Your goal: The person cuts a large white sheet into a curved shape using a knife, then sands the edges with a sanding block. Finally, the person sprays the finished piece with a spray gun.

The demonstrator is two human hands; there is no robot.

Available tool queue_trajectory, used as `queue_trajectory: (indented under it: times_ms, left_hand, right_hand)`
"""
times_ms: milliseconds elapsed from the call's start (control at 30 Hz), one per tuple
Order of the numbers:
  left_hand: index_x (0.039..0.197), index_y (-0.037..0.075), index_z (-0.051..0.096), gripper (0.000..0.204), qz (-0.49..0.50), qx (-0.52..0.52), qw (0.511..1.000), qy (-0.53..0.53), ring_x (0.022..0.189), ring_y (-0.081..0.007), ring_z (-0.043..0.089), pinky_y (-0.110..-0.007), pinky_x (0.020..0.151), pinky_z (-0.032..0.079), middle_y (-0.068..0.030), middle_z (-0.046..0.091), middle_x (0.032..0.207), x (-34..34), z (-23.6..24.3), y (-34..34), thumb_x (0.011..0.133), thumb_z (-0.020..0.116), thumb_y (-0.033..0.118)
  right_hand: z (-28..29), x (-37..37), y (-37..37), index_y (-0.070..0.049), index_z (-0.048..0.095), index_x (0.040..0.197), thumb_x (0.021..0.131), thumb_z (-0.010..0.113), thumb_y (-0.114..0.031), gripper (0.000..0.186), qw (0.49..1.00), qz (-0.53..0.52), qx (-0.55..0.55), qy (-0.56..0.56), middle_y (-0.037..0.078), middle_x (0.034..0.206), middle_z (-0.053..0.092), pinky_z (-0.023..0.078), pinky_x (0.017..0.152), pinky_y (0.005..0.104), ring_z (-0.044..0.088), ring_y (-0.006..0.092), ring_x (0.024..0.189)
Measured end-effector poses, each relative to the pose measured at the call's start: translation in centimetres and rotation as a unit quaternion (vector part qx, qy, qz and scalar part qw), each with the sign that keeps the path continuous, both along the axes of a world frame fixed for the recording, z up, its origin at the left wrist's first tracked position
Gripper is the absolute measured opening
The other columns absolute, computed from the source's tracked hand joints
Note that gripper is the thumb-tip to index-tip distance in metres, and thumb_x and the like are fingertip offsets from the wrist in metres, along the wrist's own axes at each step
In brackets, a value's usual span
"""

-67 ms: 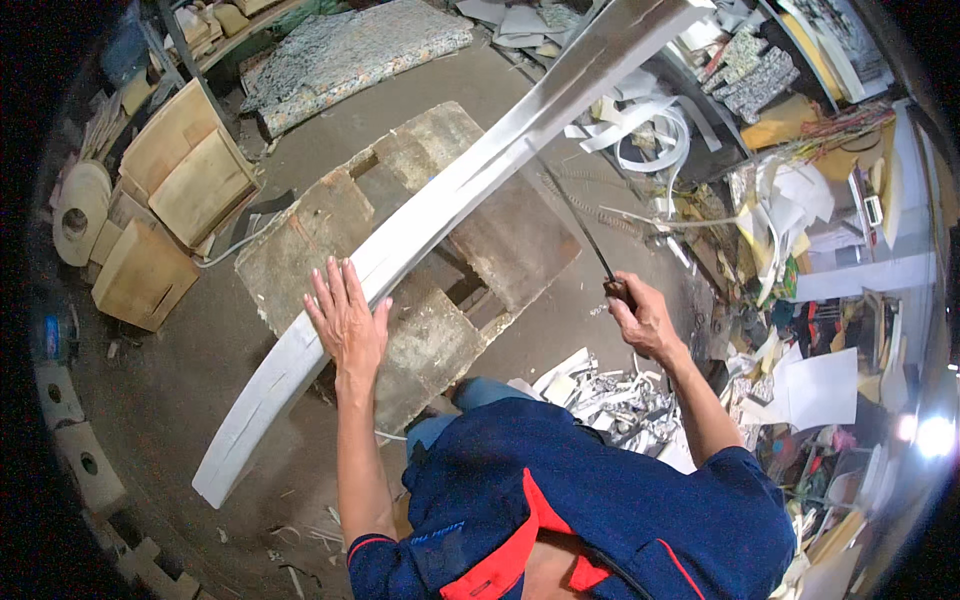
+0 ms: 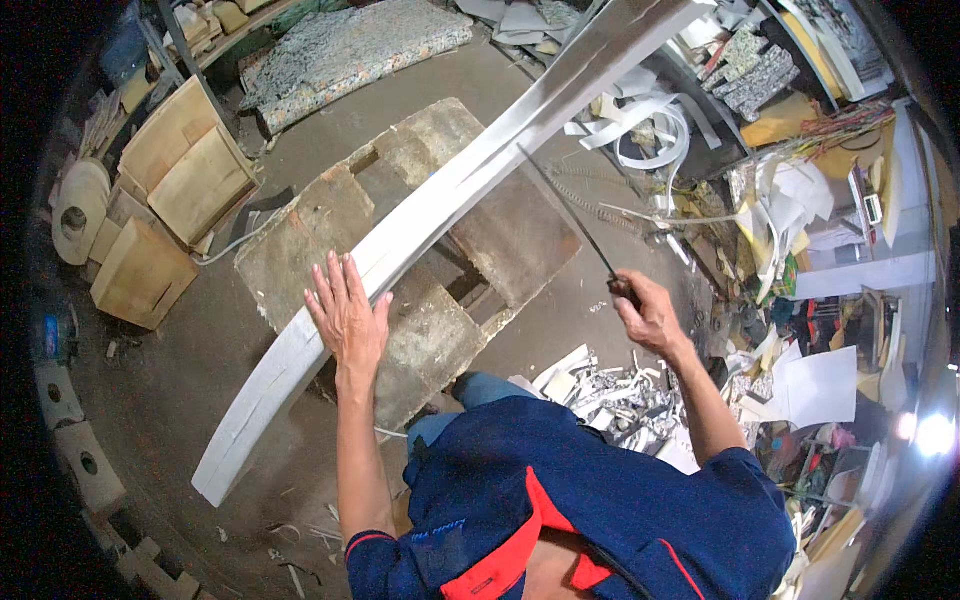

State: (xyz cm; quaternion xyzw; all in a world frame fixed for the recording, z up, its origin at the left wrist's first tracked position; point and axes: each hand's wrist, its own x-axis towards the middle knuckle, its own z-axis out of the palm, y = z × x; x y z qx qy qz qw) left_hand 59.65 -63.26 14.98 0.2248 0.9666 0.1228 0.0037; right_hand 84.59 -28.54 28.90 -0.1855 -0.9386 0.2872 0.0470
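Note:
A long white beam, apparently foam, runs diagonally from the lower left to the top right, over a worn, stained block-like stand with dark openings. My left hand lies on the beam's lower-left part, fingers spread and flat. My right hand, right of the stand, grips the dark handle of a long thin blade. The blade angles up and left, its far tip at the lower edge of the beam.
Wooden boards stand at the left. A speckled foam sheet lies at the back. Coiled white strips and stacked offcuts are along the right. A heap of white scraps lies by my legs.
My right hand and the blade have shifted slightly toward me and to the right, the tip sliding a little left along the beam. My left hand stays on the beam.

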Motion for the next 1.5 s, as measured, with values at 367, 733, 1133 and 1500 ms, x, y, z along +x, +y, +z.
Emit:
queue_trajectory:
  times_ms: [367,733,1133,1500]
  left_hand:
    - [0.123,0.005,0.068,0.045,0.058,0.227,0.955,0.184,0.118,-0.0325,0.053,-0.046,0.102,0.042,-0.011,0.061,0.122,4.2,-0.3,7.1,0.081,0.08,0.018]
    - [0.126,0.007,0.067,0.048,0.282,0.239,0.911,0.183,0.119,-0.0339,0.051,-0.047,0.103,0.041,-0.0143,0.058,0.124,5.0,-0.8,19.5,0.081,0.081,0.015]
    - [0.13,0.008,0.064,0.054,0.289,0.25,0.912,0.152,0.128,-0.0344,0.044,-0.052,0.109,0.037,-0.0126,0.054,0.133,4.2,-2.0,18.8,0.081,0.081,0.018]
    - [0.134,0.013,0.064,0.055,0.295,0.258,0.912,0.121,0.133,-0.0343,0.039,-0.056,0.109,0.036,-0.0118,0.049,0.137,5.1,-1.5,19.2,0.082,0.081,0.021]
  right_hand:
    - [13.4,-14.4,7.9,-0.003,0.061,0.118,0.091,0.062,-0.003,0.027,0.897,0.325,0.282,-0.1,0.019,0.099,0.066,0.054,0.073,0.0477,0.066,0.0412,0.085]
    - [13.4,-30.0,6.5,-0.023,0.055,0.147,0.082,0.06,0.007,0.073,0.684,0.577,0.414,-0.164,0.01,0.091,0.068,0.057,0.068,0.0412,0.068,0.0279,0.076]
    - [12.2,-32.6,3.9,-0.027,0.056,0.146,0.079,0.063,0.008,0.076,0.63,0.598,0.453,-0.2,0.01,0.089,0.063,0.057,0.066,0.0412,0.067,0.0276,0.076]
    - [11.7,-32.5,2.7,-0.028,0.052,0.149,0.078,0.065,0.009,0.08,0.623,0.608,0.439,-0.224,0.008,0.086,0.059,0.056,0.064,0.041,0.065,0.0269,0.073]
